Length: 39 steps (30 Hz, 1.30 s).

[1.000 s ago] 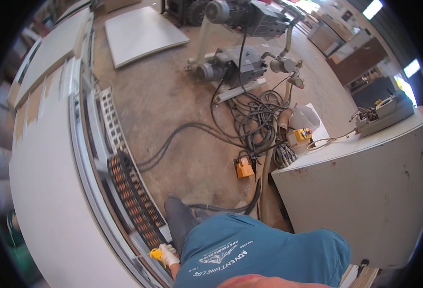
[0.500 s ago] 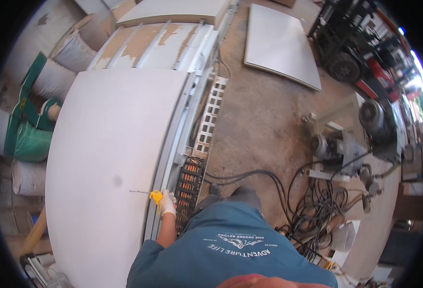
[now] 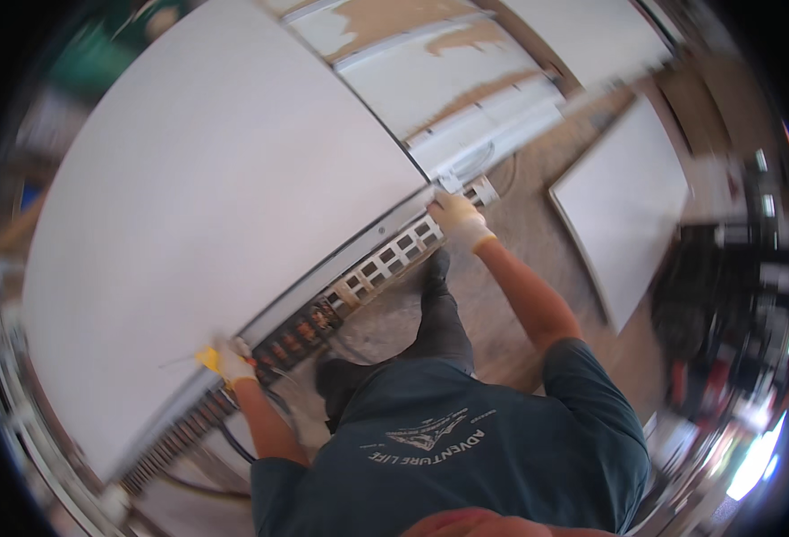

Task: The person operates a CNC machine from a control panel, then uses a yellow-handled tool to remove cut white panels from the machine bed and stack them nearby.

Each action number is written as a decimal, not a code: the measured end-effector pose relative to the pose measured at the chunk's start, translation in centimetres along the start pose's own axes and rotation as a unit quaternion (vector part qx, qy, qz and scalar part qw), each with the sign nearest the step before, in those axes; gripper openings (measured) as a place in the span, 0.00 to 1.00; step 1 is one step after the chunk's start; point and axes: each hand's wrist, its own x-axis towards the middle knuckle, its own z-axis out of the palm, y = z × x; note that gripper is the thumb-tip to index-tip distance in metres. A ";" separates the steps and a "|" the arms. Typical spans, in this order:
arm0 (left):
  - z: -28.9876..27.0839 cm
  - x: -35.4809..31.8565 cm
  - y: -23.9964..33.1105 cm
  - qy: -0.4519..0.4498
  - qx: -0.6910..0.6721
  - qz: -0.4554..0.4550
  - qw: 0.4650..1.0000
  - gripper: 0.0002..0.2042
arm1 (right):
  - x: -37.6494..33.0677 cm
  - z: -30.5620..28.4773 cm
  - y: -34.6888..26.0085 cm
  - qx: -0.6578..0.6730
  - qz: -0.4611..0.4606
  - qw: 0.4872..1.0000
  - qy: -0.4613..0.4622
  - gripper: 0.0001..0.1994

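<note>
A large white panel (image 3: 216, 197) lies flat on a machine bed to my left, its long edge along a metal rail (image 3: 323, 273). My gloved left hand (image 3: 232, 360) is closed around a yellow air blow gun (image 3: 208, 359), whose thin nozzle points left over the panel. At the panel's far right corner, my gloved right hand (image 3: 462, 219) rests at the rail, fingers curled in. Blur and the hand itself hide what, if anything, those fingers grip.
A slotted white strip (image 3: 386, 264) and dark slots with orange parts (image 3: 292, 342) run beside my legs. Beyond the panel is a bed with peeling white strips (image 3: 448, 72). Another white board (image 3: 623, 210) lies on the floor at right, near a blurred forklift (image 3: 716, 322).
My view has swung round to the right. My right arm has come into sight and reached out to the panel's corner. The blow gun stays in my left hand.
</note>
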 end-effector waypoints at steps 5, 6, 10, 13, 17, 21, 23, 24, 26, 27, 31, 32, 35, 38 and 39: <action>12.1 -12.8 -6.7 -0.028 0.049 -0.126 0.990 0.15 | 14.0 -2.2 -2.6 -0.157 -0.066 0.969 -0.181 0.29; 16.3 -15.6 -8.6 -0.055 0.072 -0.141 0.986 0.14 | 15.2 -2.4 -2.6 -0.149 -0.085 0.961 -0.218 0.31; 33.3 -23.4 -13.6 -0.164 0.038 -0.212 0.963 0.13 | 18.2 -2.9 -1.9 -0.145 -0.105 0.927 -0.328 0.34; 41.6 -26.1 -15.4 -0.140 -0.005 -0.240 0.961 0.13 | 19.0 -2.8 -1.3 -0.108 -0.162 0.913 -0.358 0.33; 45.2 -26.3 -15.7 -0.045 -0.041 -0.313 0.948 0.14 | 18.9 -2.4 -0.6 -0.087 -0.126 0.928 -0.340 0.30; 45.9 -27.3 -16.3 0.020 -0.083 -0.272 0.959 0.15 | 18.9 -2.3 -0.5 -0.085 -0.153 0.914 -0.365 0.29; 46.4 -27.4 -16.2 0.019 -0.105 -0.266 0.958 0.14 | 19.1 -2.3 -0.6 -0.067 -0.141 0.922 -0.355 0.28; 46.6 -27.3 -16.0 0.031 -0.090 -0.278 0.956 0.15 | 19.2 -2.2 -0.6 -0.066 -0.143 0.924 -0.348 0.27; 46.8 -27.3 -15.8 0.047 -0.088 -0.286 0.953 0.16 | 19.1 -2.1 -0.5 -0.073 -0.130 0.925 -0.348 0.26; 46.9 -27.2 -15.7 0.047 -0.086 -0.290 0.952 0.15 | 18.9 -2.1 -0.4 -0.064 -0.126 0.928 -0.345 0.25; 46.6 -27.1 -15.8 0.048 -0.097 -0.287 0.952 0.14 | 18.4 -2.0 -0.1 -0.032 -0.128 0.928 -0.348 0.21; 46.5 -27.1 -16.0 0.047 -0.099 -0.286 0.952 0.14 | 18.4 -2.0 -0.2 -0.029 -0.125 0.930 -0.345 0.21; 46.6 -26.9 -16.7 0.062 -0.090 -0.268 0.957 0.14 | 18.6 -2.0 -0.6 -0.050 -0.117 0.925 -0.358 0.21; 46.9 -27.0 -17.0 0.075 -0.114 -0.254 0.957 0.14 | 19.0 -2.3 -0.5 -0.040 -0.110 0.916 -0.382 0.22; 47.1 -27.1 -16.9 0.078 -0.115 -0.265 0.954 0.15 | 19.1 -2.4 -0.3 -0.047 -0.128 0.914 -0.382 0.22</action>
